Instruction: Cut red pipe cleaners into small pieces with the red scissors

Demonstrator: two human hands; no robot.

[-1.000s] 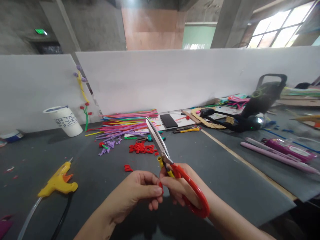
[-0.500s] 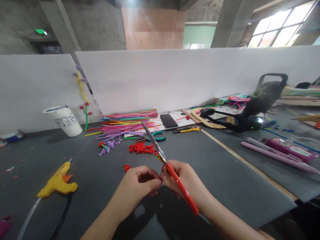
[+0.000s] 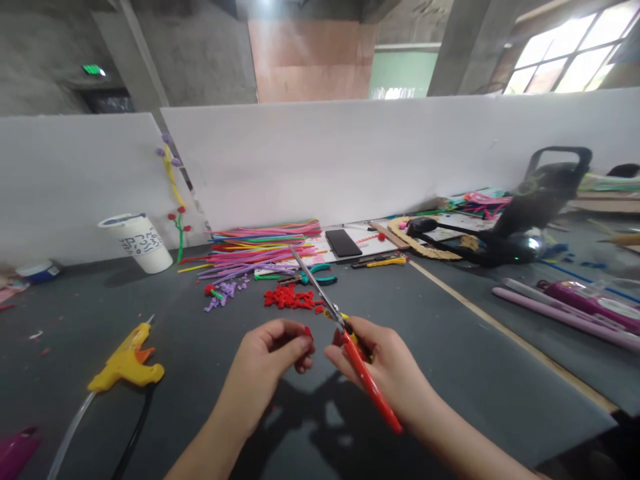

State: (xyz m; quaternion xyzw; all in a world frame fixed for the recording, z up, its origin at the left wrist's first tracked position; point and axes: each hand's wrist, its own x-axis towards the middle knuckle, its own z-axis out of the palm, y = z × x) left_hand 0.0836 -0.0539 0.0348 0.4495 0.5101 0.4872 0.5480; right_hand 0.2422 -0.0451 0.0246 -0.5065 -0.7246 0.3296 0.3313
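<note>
A grey table (image 3: 450,373) stands before a white wall (image 3: 350,160). At lower centre the left hand (image 3: 273,350) pinches a small red piece (image 3: 309,331) with its fingertips. Just beside it, the right hand (image 3: 390,363) is closed around scissors (image 3: 373,393), whose blades are together and point to the upper left. A glue gun (image 3: 127,363) lies at lower left.

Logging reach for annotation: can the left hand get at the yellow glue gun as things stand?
Probably yes: the yellow glue gun lies on bare mat left of the left hand, nothing between. But its grip pinches a small red piece.
</note>
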